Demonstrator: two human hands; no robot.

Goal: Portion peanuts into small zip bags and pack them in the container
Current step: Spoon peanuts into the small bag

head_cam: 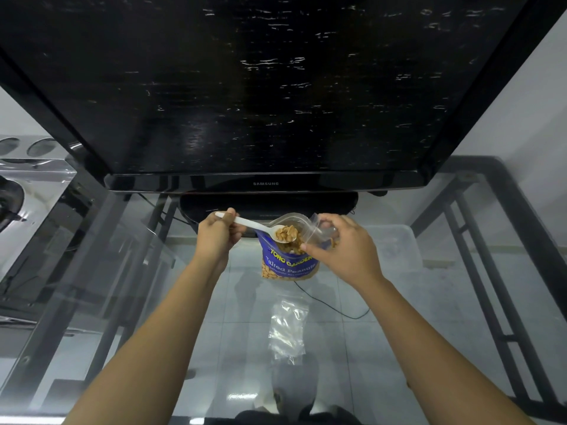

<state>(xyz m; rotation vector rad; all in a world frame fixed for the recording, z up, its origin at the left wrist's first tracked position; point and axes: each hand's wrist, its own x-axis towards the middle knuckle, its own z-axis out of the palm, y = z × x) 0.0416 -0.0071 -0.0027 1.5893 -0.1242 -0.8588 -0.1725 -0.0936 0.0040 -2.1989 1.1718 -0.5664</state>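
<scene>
Nearest us, empty zip bags (287,331) lie on the glass table (399,317). Beyond them, our left hand (216,237) grips a white spoon (245,223) heaped with peanuts (287,234) over the open blue peanut pouch (288,262). Our right hand (345,248) pinches a small zip bag (317,230) beside the spoon's bowl. Far right sits a clear container (391,240); we cannot tell its contents.

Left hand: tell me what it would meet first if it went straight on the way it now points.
Likely the small zip bag held by the right hand: the left hand points its loaded spoon rightward at the bag's mouth, above the peanut packet. Depth is unclear.
</scene>
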